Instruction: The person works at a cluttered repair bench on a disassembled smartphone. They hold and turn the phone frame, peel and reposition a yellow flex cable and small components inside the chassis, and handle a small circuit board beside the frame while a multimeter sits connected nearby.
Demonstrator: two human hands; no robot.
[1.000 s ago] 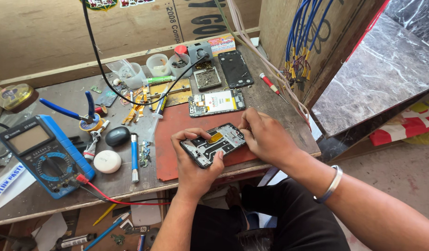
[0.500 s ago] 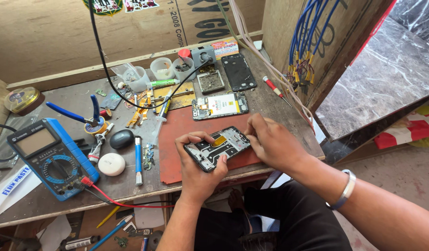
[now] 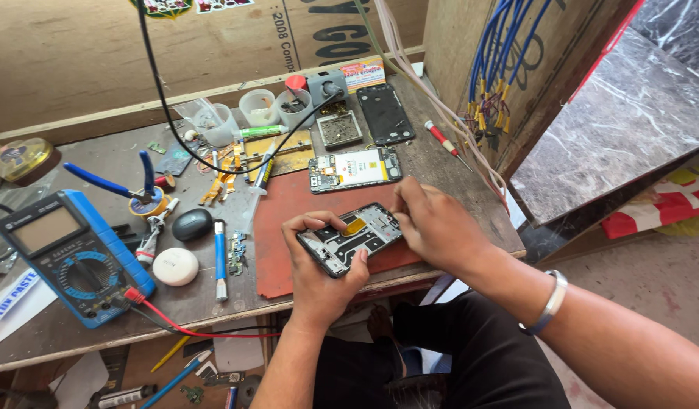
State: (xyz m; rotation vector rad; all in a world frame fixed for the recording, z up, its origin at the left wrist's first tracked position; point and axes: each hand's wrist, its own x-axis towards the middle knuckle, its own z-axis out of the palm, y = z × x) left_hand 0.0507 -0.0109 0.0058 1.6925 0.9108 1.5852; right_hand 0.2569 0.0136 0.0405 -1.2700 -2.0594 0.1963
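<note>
Opened phone chassis (image 3: 351,239), centre of the frame, above a red mat (image 3: 289,220). The left hand (image 3: 319,265) wraps its lower end, fingers curled closed around the edges; the right hand (image 3: 436,227) presses fingertips on its upper end, fingers bent, nothing else visibly held. The back is already off and the internals lie exposed; a second opened phone (image 3: 355,168) and a dark panel (image 3: 384,113) lie apart, upper centre, so reassembly appears outstanding. The right fingertips hide their contact point; small parts inside are indistinct. A blue multimeter (image 3: 69,254) sits lower left.
</note>
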